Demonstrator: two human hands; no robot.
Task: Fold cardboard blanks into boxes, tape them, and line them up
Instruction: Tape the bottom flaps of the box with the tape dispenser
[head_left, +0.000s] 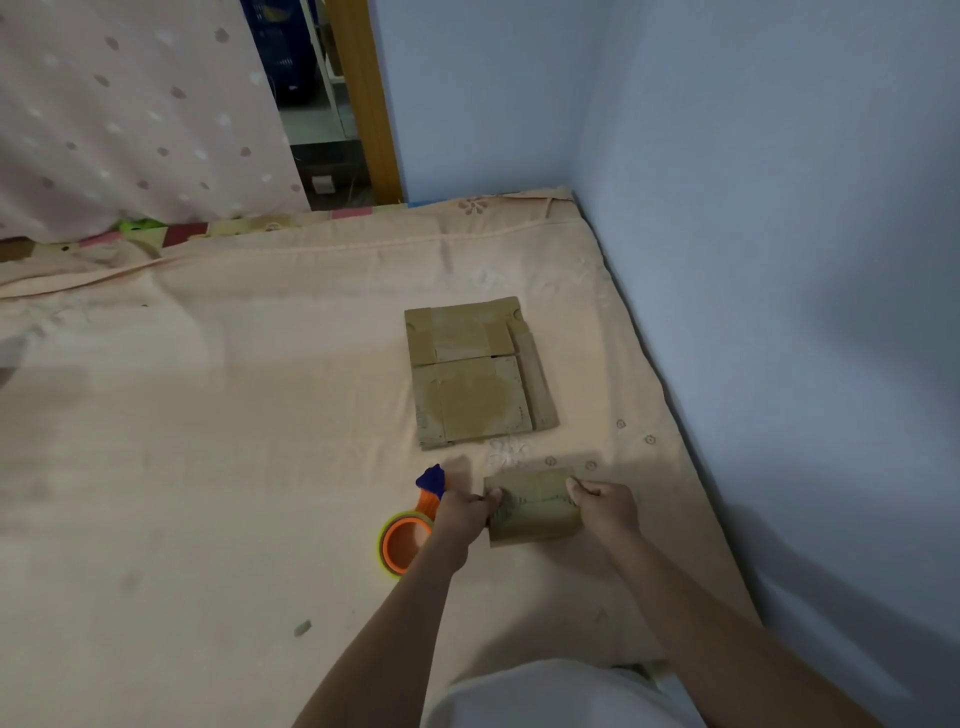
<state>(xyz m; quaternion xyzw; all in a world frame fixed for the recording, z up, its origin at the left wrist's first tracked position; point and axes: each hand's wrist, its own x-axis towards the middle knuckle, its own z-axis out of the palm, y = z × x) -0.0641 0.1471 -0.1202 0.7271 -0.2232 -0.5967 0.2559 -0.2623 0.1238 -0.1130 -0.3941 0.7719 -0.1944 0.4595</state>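
A small brown cardboard box (535, 512) sits on the pink bedsheet in front of me. My left hand (465, 512) grips its left edge and my right hand (605, 506) grips its right edge, fingers curled over the top. Farther away lie taped cardboard boxes (472, 374) side by side, with a narrow cardboard piece (535, 374) along their right side. An orange and green tape dispenser (408, 540) with a blue tip lies just left of my left wrist, partly hidden by my forearm.
The bed (208, 467) fills the view; a blue wall (779, 260) runs along its right and far edges. A dotted curtain (130, 114) hangs at the back left beside a wooden doorframe (363, 104). A small scrap (302, 629) lies on the sheet.
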